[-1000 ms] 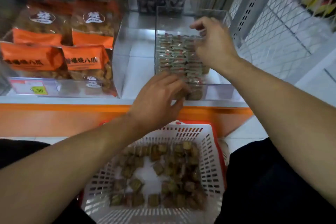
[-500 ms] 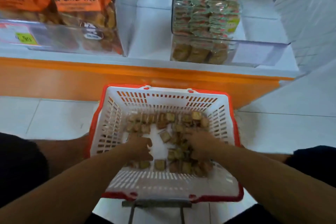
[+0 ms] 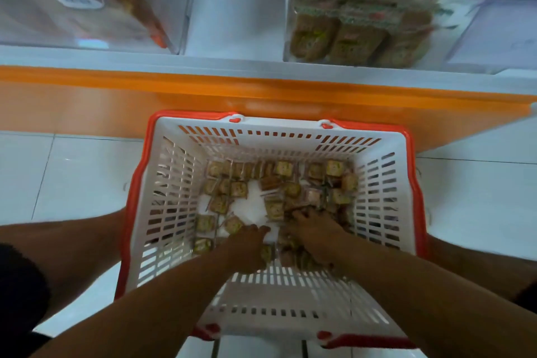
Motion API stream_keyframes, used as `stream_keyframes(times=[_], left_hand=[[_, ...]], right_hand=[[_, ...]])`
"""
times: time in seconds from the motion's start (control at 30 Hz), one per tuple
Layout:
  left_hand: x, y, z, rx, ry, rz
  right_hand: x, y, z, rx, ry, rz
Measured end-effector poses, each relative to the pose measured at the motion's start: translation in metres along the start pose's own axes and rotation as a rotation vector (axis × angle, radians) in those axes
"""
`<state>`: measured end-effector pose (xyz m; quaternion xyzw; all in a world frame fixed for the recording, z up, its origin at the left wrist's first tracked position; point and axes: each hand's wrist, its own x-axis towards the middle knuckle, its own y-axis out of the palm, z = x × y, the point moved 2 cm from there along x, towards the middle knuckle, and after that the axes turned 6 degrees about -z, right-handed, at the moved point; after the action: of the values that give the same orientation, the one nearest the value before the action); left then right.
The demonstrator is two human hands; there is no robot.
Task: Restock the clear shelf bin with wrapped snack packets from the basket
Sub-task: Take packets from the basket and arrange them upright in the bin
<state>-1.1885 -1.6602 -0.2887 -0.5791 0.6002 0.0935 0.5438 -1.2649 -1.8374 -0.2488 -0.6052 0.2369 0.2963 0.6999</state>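
Inside the basket (image 3: 279,139), at its near side, the left hand (image 3: 247,247) and the right hand (image 3: 316,232) are both down among the wrapped snack packets (image 3: 283,168); if either grip is closed on a packet I cannot tell (the fingers are hidden). Many packets are left there. Beyond the basket, on the shelf (image 3: 232,62), the clear shelf bin (image 3: 479,26) is, I judge, partly filled. No writing is readable.
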Motion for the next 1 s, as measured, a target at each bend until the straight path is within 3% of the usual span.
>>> stream_keyframes(times=[0.13,0.5,0.67,0.83,0.9,1.0], left_hand=[[0.008,-0.002,-0.015,0.055,-0.049,-0.038],[0.009,0.007,-0.007,0.092,0.010,-0.054],[0.007,-0.012,-0.010,-0.270,-0.035,-0.018],[-0.017,-0.089,-0.018,-1.092,-0.236,-0.111],[-0.041,-0.125,-0.032,-1.302,-0.200,-0.080],[-0.078,-0.176,-0.054,-1.385,-0.100,-0.062]], right_hand=[[0.008,-0.003,-0.011,0.135,-0.036,0.081],[0.010,-0.009,-0.023,0.846,0.018,-0.050],[0.004,-0.033,-0.024,0.993,0.130,-0.150],[-0.018,-0.111,-0.020,0.935,0.134,-0.338],[-0.034,-0.146,-0.012,0.872,0.121,-0.424],[-0.068,-0.194,0.005,0.771,0.074,-0.520]])
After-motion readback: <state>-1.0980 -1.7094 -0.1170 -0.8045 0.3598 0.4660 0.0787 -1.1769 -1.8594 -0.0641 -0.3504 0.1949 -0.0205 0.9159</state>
